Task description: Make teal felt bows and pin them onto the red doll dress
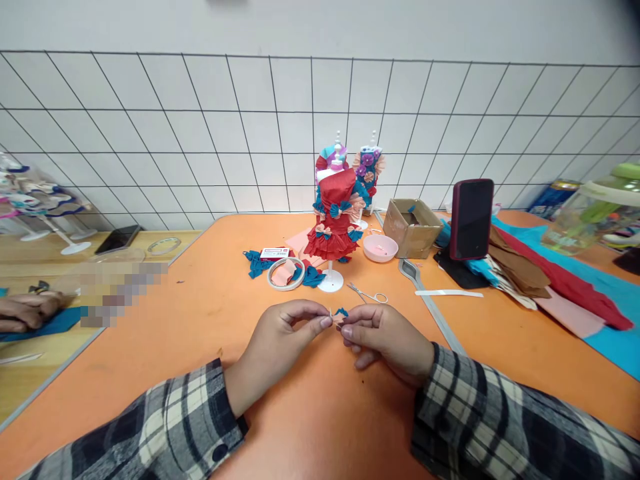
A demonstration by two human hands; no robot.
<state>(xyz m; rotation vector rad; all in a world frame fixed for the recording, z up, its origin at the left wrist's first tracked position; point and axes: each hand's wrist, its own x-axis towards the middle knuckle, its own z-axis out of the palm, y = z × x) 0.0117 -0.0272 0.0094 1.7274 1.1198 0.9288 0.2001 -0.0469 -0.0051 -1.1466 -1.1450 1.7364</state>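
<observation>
My left hand (295, 333) is closed in a pinch, its fingertips at a thin pale strip beside a small pink and blue crepe paper piece (341, 312). Thumb and fingers of my right hand (383, 337) grip that paper piece from the other side; its shape is partly hidden by the fingers. Just beyond the hands stands a mini dress form in a red paper dress (336, 200) with blue and pink bows. Small scissors (369, 293) lie past my right hand. A roll of tape (286, 274) rests left of the stand's white base (331, 281).
Behind are another dressed form (369, 170), a pink bowl (381, 248) and a cardboard box (413, 228). To the right, a phone (471, 219) stands upright near folded crepe paper (560, 277). A co-worker's hand (30, 310) is at the adjoining wooden table (150, 293).
</observation>
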